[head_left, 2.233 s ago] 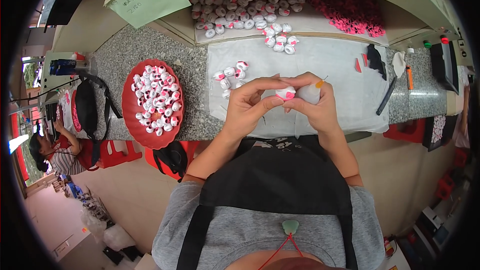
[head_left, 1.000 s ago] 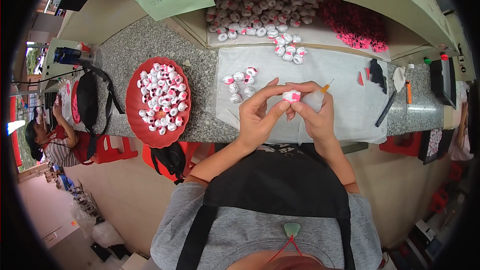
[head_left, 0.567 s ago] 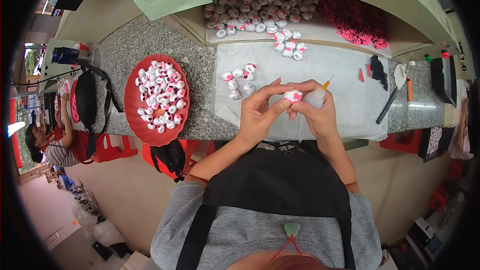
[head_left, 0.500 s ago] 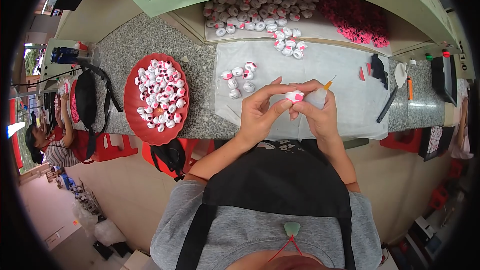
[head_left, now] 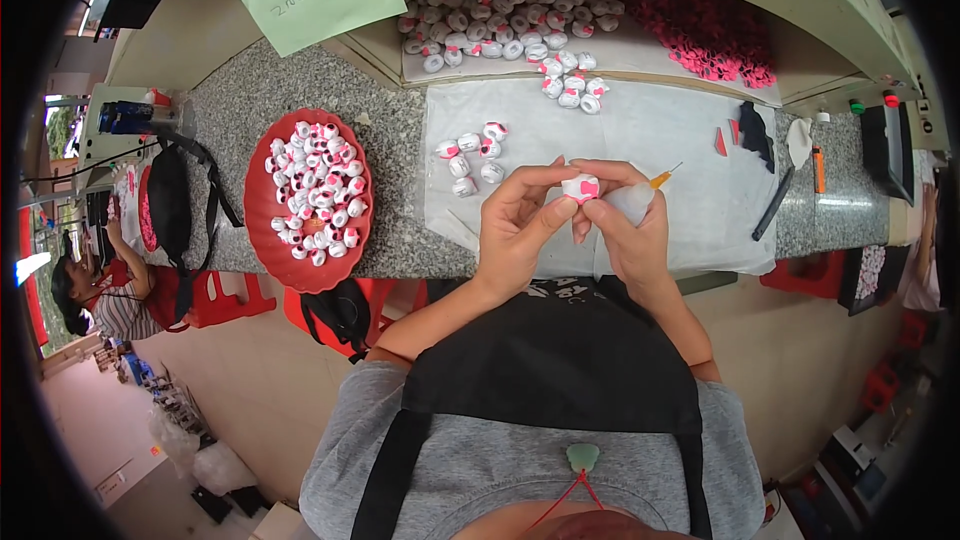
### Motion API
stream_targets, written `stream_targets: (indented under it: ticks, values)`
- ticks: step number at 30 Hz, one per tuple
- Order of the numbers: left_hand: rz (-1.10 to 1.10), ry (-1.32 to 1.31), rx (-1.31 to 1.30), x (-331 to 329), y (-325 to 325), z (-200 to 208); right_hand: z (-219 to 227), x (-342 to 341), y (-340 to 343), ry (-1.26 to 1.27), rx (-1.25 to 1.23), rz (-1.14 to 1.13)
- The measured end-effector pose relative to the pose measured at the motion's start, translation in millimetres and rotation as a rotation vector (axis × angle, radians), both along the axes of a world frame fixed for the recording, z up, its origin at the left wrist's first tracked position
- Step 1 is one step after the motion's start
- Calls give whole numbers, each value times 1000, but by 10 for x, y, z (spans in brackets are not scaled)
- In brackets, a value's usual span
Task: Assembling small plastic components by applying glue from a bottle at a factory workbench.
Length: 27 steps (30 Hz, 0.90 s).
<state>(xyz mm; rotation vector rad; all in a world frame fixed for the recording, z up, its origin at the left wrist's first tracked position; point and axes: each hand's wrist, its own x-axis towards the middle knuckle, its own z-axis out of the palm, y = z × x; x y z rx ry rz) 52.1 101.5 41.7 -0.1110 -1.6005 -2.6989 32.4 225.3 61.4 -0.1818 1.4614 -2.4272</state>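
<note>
Between my two hands, over the white sheet (head_left: 560,125), is a small rounded white piece with a pink patch (head_left: 581,188). My left hand (head_left: 518,232) pinches it from the left with thumb and fingers. The thumb and fingertips of my right hand (head_left: 638,240) press on it from the right. Tucked in that same right hand is a translucent squeeze bottle (head_left: 630,203) with an orange needle tip (head_left: 659,180) pointing up and right. Several similar white pieces (head_left: 459,167) with pink marks lie on the sheet left of my hands.
A red scalloped tray (head_left: 262,225) of white-and-pink pieces stands left. White pieces (head_left: 500,10) and small pink parts (head_left: 700,35) heap on the back shelf. Right lie black cloth (head_left: 757,135), a dark blade-like tool (head_left: 772,205) and an orange stick (head_left: 819,170). Another person (head_left: 120,290) sits far left.
The white piece has turned slightly in my fingers, so its pink patch faces up more. Both hands stay nearly in place; the whole view has shifted a little.
</note>
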Motion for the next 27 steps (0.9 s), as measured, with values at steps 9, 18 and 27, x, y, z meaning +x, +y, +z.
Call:
stream_targets:
  ticks: [9,18,27]
  values:
    - [15,-33,105,11,61,45,-93,83,-105,6,-125,-133]
    - [3,-21,118,-5,64,32,-127,89,-133,-14,-157,-164]
    - [-15,56,-30,13,108,6,-184,48,103,-31,-119,-41]
